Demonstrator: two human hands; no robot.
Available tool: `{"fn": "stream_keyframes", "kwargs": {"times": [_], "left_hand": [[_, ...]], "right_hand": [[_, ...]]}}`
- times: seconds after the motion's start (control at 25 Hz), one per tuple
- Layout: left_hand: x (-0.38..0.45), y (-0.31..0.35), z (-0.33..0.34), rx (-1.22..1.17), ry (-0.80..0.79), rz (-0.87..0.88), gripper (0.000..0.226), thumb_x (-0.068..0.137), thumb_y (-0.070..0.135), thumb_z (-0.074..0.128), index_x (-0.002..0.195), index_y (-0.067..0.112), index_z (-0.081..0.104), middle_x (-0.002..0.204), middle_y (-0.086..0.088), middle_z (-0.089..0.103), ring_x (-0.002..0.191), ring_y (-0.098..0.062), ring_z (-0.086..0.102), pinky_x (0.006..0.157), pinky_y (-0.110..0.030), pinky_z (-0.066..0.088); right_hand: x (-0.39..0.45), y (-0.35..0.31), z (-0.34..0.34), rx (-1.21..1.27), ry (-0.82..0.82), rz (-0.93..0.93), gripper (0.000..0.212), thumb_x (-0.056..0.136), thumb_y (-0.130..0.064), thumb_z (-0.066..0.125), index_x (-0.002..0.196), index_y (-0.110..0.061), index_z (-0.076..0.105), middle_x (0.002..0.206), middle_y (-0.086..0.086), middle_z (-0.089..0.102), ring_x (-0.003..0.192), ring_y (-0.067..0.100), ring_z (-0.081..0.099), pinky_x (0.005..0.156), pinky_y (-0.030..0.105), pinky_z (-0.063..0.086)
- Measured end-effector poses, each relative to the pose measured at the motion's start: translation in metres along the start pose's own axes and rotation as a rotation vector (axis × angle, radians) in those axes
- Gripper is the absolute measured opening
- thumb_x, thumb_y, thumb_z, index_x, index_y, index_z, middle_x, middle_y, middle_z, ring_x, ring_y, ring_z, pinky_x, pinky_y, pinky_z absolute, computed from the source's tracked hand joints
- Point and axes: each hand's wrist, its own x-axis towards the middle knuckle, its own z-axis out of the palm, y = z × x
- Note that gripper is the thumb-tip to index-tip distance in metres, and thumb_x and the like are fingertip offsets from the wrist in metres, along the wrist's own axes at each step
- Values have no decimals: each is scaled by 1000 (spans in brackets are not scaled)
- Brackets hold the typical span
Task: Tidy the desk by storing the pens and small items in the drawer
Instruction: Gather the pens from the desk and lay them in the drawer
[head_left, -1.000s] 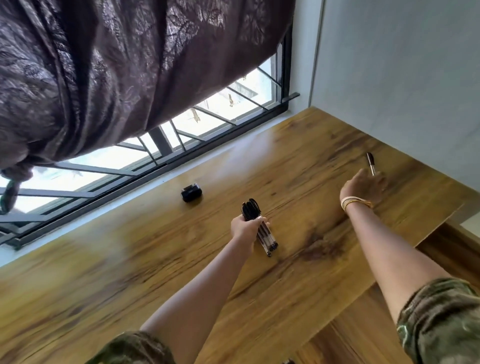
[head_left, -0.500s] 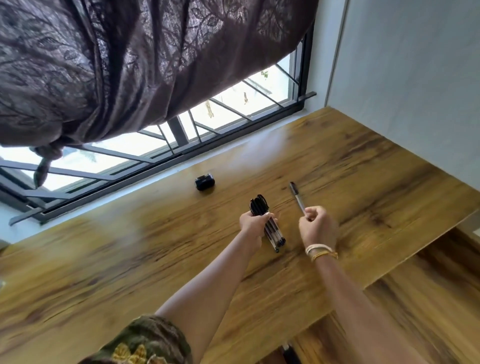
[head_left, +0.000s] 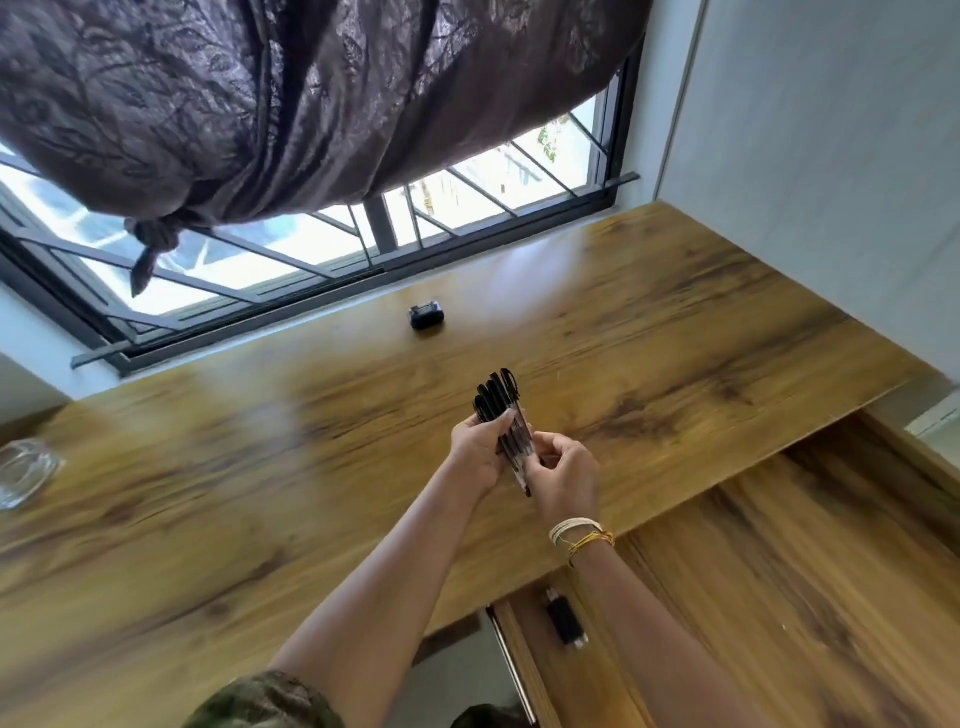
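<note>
**Head view: both hands gripping a bundle of pens above the desk**

Head camera is looking down at a wooden desk (head_left: 260, 493) set under a barred window (head_left: 291, 260), with a dark curtain (head_left: 260, 104) hanging knotted above it. The left hand (head_left: 480, 452) is clasping a bundle of black-capped pens (head_left: 501, 410), caps pointing away from the person and fanning slightly. The right hand (head_left: 563, 467) is closing its fingers around the lower ends of the same bundle, so both hands are grasping the pens just above the desk surface, near its front edge. Thread bracelets (head_left: 579, 538) are circling the right wrist.

A small black object (head_left: 426, 316) is sitting on the desk near the window, well apart from the hands. A glass dish (head_left: 23, 473) is resting at the desk's left edge. Below the front edge, an open drawer (head_left: 540, 670) is showing a dark item (head_left: 565, 621) lying inside; what it is cannot be told.
</note>
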Motion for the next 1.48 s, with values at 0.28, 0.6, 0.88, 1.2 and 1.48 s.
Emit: {"fn": "stream_keyframes", "kwargs": {"times": [0.28, 0.6, 0.88, 1.2, 1.48], "left_hand": [[-54, -13, -54, 82, -47, -15, 13, 86, -8, 62, 99, -10, 63, 88, -18, 68, 71, -27, 67, 60, -37, 60], [-112, -48, -73, 208, -101, -137, 13, 92, -6, 55, 99, -10, 64, 90, -19, 67, 80, -27, 68, 58, -36, 59], [-144, -105, -35, 179, -139, -138, 12, 91, -7, 55, 99, -11, 63, 94, -18, 68, 86, -25, 68, 54, -36, 59], [-178, -216, 22, 49, -46, -238, 15, 91, -4, 56, 102, -9, 65, 101, -18, 70, 93, -27, 69, 77, -41, 58], [-201, -256, 18, 48, 98, -244, 21, 91, -6, 55, 111, -6, 60, 105, -18, 70, 95, -29, 70, 83, -46, 57]], "right_hand": [[-71, -2, 0, -5, -112, -22, 28, 81, -24, 72, 107, -14, 72, 90, 2, 71, 80, 13, 67, 75, 26, 58], [-135, 16, -43, 137, -314, 169, 19, 83, -27, 72, 94, -13, 68, 83, 0, 70, 75, 13, 67, 68, 28, 58], [-136, 57, -109, 644, -785, 527, 32, 87, -13, 67, 109, 8, 61, 92, 24, 70, 78, 30, 71, 68, 35, 60], [-126, 134, -204, 382, -1109, 653, 25, 89, -12, 65, 106, 6, 61, 86, 20, 73, 77, 28, 73, 64, 34, 61], [-138, 169, -215, 246, -1233, 691, 11, 91, -6, 61, 98, 2, 61, 84, 17, 71, 77, 27, 72, 69, 36, 61]]}}
